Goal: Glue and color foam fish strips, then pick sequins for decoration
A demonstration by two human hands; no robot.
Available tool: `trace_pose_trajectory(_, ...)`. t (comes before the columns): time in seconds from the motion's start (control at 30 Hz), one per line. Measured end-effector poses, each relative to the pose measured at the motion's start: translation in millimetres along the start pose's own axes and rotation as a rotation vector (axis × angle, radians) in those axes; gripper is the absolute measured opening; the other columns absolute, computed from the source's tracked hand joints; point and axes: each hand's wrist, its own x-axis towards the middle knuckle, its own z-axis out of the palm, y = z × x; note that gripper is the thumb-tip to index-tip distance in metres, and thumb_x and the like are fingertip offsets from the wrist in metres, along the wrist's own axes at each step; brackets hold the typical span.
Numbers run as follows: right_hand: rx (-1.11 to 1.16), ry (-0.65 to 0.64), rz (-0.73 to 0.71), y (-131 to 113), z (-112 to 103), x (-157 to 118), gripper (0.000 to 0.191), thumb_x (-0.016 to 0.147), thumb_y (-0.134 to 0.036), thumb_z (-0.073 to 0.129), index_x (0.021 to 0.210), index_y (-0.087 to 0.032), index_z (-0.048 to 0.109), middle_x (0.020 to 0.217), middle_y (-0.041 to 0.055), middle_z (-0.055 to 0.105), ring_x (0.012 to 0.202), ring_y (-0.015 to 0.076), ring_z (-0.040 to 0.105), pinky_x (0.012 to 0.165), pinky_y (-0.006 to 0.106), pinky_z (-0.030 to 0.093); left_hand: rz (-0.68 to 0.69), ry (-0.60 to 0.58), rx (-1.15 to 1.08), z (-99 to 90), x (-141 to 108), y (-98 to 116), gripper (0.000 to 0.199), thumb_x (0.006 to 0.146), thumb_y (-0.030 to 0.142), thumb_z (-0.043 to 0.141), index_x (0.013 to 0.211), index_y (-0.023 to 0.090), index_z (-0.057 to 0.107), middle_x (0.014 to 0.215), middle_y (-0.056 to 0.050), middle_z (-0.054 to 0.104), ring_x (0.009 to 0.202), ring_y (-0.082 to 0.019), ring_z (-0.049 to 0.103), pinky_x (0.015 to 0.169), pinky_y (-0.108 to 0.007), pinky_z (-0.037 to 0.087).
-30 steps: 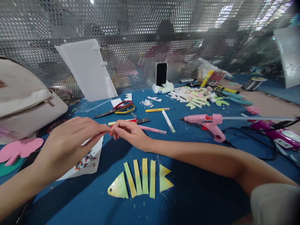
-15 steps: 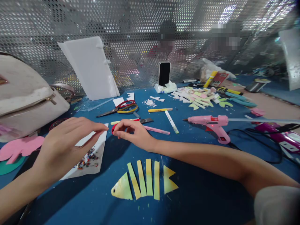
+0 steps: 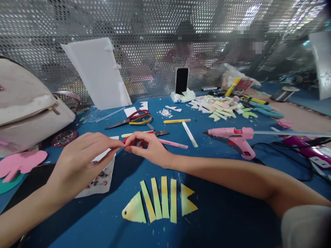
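Observation:
My left hand (image 3: 88, 155) is closed in a pinch, its fingertips meeting those of my right hand (image 3: 147, 148), also pinched. Whatever lies between the fingertips is too small to make out. Below them on the blue table (image 3: 217, 213) lies a fish in separate pieces: a yellow-green head (image 3: 134, 209) with a dark eye, several upright strips (image 3: 164, 197) and a notched tail (image 3: 188, 199). Under my left hand is a white sheet (image 3: 107, 181) with small coloured bits. A knife (image 3: 161, 133) and a pink pen (image 3: 174, 143) lie partly behind my right hand.
Scissors (image 3: 141, 119), a yellow pen (image 3: 177, 121) and a pale pen (image 3: 189, 134) lie farther back. A pink glue gun (image 3: 239, 137) with a cord is at right, near foam scraps (image 3: 219, 106). A phone (image 3: 181, 81) stands behind; a bag (image 3: 28, 106) is at left.
My left hand has moved right, and its fingertips now meet my right hand's. A round dish of small bits shows more fully behind my left hand. My right hand has barely moved.

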Motion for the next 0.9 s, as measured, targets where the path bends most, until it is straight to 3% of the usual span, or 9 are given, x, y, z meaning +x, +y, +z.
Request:
trace_pose_trajectory(0.17, -0.009, 0.005, -0.015, -1, 0, 0, 0.018, 0.092, -0.036, 0.066, 0.091, -0.018, 0.066, 0.092, 0.0022, 0.067, 0.081, 0.0125, 0.061, 0.063, 0.023, 0.042, -0.041, -0.006, -0.005, -1.8, -9, -2, 0.014, 0.101, 0.022, 0.054, 0.108, 0.026, 0.065, 0.099, 0.000, 0.072, 0.088, -0.014, 0.066, 0.084, -0.027, 0.047)
trace_pose_trajectory(0.27, -0.009, 0.006, -0.016, -4, -1, -1, 0.019, 0.093, -0.037, 0.066, 0.090, -0.018, 0.065, 0.092, 0.0020, 0.066, 0.082, 0.0124, 0.061, 0.065, 0.024, 0.043, -0.179, -0.086, -0.016, -5.8, -24, -8, 0.018, 0.100, 0.033, 0.053, 0.113, 0.028, 0.065, 0.111, -0.001, 0.072, 0.097, -0.018, 0.068, 0.089, -0.029, 0.049)
trace_pose_trajectory(0.37, -0.018, 0.008, -0.011, -6, -2, -1, 0.016, 0.093, -0.034, 0.065, 0.090, -0.018, 0.064, 0.093, 0.0018, 0.065, 0.082, 0.0123, 0.060, 0.065, 0.024, 0.043, -0.305, -0.174, -0.085, -11.4, -42, -19, 0.017, 0.096, 0.037, 0.056, 0.103, 0.028, 0.069, 0.104, 0.000, 0.075, 0.090, -0.019, 0.071, 0.081, -0.027, 0.053)
trace_pose_trajectory(0.43, -0.019, 0.009, -0.005, -6, -2, -1, 0.016, 0.093, -0.034, 0.064, 0.091, -0.018, 0.063, 0.092, 0.0018, 0.065, 0.082, 0.0122, 0.060, 0.065, 0.024, 0.043, -0.302, -0.191, -0.145, -15.0, -52, -28, 0.013, 0.093, 0.034, 0.059, 0.095, 0.028, 0.071, 0.096, 0.000, 0.075, 0.083, -0.018, 0.072, 0.075, -0.024, 0.054)
trace_pose_trajectory(0.6, -0.044, 0.009, 0.000, -7, -1, -1, 0.018, 0.093, -0.035, 0.064, 0.091, -0.018, 0.063, 0.093, 0.0023, 0.064, 0.081, 0.0124, 0.059, 0.064, 0.024, 0.044, -0.205, -0.448, -0.261, -19.8, -66, -41, 0.023, 0.093, 0.023, 0.054, 0.087, 0.032, 0.075, 0.093, -0.002, 0.071, 0.085, -0.017, 0.069, 0.074, -0.023, 0.054)
trace_pose_trajectory(0.9, -0.118, -0.017, 0.012, -11, 0, -1, 0.012, 0.094, -0.030, 0.062, 0.091, -0.018, 0.063, 0.092, 0.0027, 0.065, 0.078, 0.0121, 0.058, 0.064, 0.025, 0.045, -0.228, -0.502, -0.230, -22.0, -76, -47, 0.020, 0.092, 0.027, 0.057, 0.087, 0.033, 0.075, 0.093, -0.001, 0.071, 0.086, -0.020, 0.067, 0.074, -0.025, 0.052)
